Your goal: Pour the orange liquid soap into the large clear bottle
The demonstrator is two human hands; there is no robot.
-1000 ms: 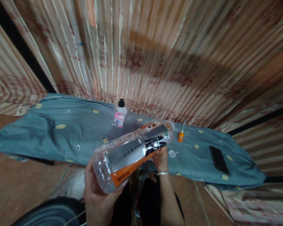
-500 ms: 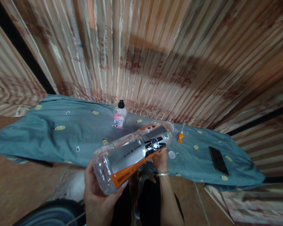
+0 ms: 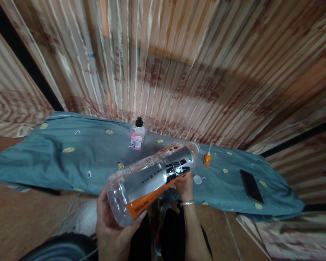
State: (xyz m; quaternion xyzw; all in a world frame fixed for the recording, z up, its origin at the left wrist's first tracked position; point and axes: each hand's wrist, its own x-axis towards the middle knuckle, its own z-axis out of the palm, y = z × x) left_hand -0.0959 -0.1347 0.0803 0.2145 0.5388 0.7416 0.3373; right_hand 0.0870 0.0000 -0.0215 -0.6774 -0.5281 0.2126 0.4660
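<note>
A large clear plastic bottle (image 3: 152, 177) with a silver, black and orange label lies tilted across my view, its base toward the lower left and its neck toward the upper right. Wrapped round the base is my left hand (image 3: 115, 224). Farther along, my right hand (image 3: 185, 186), with a bangle at the wrist, grips the underside near the neck end; the bottle hides most of its fingers. Beyond the bottle stands a small clear bottle (image 3: 137, 136) with a black cap and pink label. To the right lie an orange pump top with a tube (image 3: 207, 159) and a white disc (image 3: 197, 179).
A dark phone (image 3: 251, 186) rests on the right part of the teal cloth-covered surface (image 3: 51, 159). Behind it hangs a pleated patterned curtain (image 3: 163, 72), with dark poles at both sides. A round black object (image 3: 62, 250) is at the lower left on the tiled floor.
Both hands keep their hold on the large bottle. It has shifted very slightly, and its label appears turned a little. The other things stay in place.
</note>
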